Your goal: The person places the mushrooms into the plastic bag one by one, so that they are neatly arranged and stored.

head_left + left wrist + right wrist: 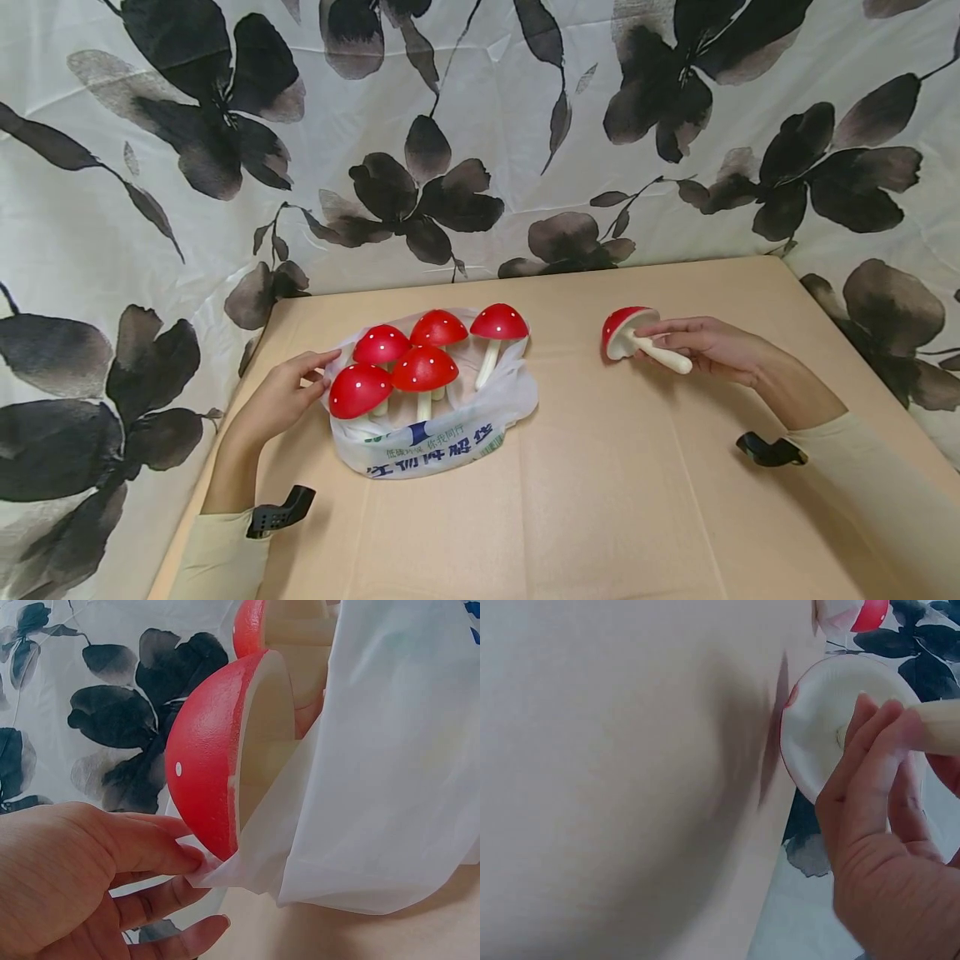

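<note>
My right hand (708,346) holds a toy mushroom (628,329) by its pale stem, tilted over the right part of the table. Its red cap faces left, and in the right wrist view the cap's white underside (817,727) shows behind the fingers. At the left, my left hand (288,392) pinches the rim of a white plastic bag (450,442) between thumb and finger, seen closely in the left wrist view (97,877). Several red-capped mushrooms (425,369) with white dots stand or lean in the open bag. Their lower stems are partly hidden.
A tan table (600,500) lies under both hands, with its far edge behind the bag. White cloth with dark flowers (525,125) hangs behind and along the sides. Black straps (281,512) sit at both wrists.
</note>
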A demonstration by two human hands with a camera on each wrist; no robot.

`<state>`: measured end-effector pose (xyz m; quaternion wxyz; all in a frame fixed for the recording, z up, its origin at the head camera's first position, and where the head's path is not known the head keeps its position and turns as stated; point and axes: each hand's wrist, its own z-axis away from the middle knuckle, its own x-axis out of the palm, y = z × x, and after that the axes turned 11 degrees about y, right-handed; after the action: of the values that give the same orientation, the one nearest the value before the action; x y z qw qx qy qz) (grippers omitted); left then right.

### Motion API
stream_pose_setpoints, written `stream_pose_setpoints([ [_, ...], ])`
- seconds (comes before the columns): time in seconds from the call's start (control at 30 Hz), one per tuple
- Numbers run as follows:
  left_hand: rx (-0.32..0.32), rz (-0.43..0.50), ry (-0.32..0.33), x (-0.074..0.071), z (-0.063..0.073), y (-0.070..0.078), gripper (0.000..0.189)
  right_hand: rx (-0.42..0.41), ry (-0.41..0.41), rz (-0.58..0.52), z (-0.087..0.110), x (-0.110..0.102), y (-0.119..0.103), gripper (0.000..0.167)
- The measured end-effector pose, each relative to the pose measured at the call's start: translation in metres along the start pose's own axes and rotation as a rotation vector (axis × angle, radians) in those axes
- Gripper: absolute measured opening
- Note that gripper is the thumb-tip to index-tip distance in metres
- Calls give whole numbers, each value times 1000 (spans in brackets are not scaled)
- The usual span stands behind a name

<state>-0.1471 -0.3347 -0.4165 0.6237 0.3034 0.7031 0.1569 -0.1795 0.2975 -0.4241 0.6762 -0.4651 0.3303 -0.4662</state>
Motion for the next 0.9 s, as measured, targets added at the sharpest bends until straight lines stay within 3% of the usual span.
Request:
stream_pose_setpoints([
  [0.3,-2,-3,4,0,0,1,48,-69,73,-22,-6,18,-10,39],
  [0.6,17,-5,13,0,-2,1,48,-104,42,-3,-16,36,-24,51],
  [0.9,12,-6,3,0,-3,-2,48,-149,17,67,-21,53,-40,50],
])
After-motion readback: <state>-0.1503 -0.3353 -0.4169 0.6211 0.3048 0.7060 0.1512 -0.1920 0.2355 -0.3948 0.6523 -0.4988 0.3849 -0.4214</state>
